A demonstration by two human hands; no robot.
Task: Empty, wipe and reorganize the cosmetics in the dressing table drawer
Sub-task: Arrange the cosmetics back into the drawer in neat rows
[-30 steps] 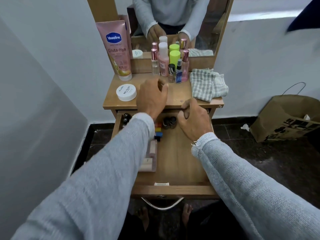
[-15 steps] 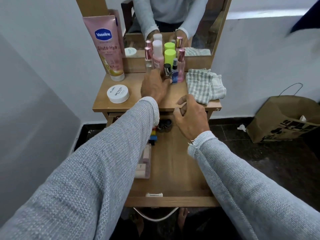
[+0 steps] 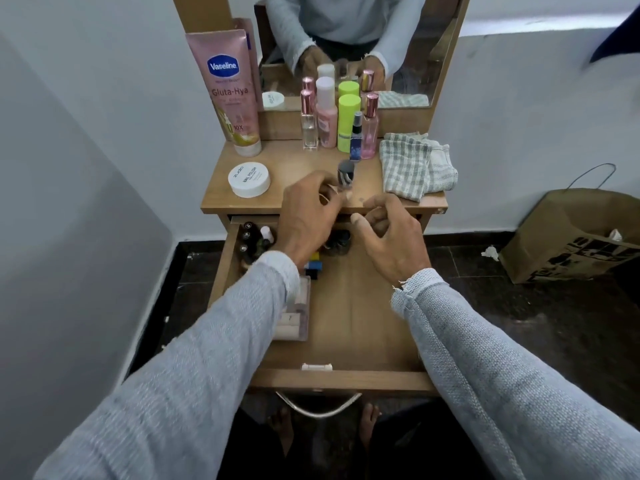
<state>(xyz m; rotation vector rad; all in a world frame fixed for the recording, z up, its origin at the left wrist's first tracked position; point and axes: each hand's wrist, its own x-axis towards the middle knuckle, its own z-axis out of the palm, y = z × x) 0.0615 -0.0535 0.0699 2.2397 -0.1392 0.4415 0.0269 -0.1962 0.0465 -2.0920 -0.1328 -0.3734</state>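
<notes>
The wooden drawer is pulled out below the dressing table top. My left hand hovers over the table's front edge and pinches a small black-and-white striped bottle at its base. My right hand hangs beside it over the back of the drawer, fingers loosely curled and holding nothing. Inside the drawer lie dark little bottles at the back left, small dark jars, coloured blocks and a pale palette, partly hidden by my left sleeve.
On the table top stand a pink Vaseline tube, a white round jar, a row of perfume and spray bottles against the mirror, and a checked cloth. A brown paper bag sits on the dark floor at right.
My left hand has drawn back from the bottle row toward the table's front edge, bringing the small striped bottle with it. My right hand stays near the drawer's back, fingers slightly looser.
</notes>
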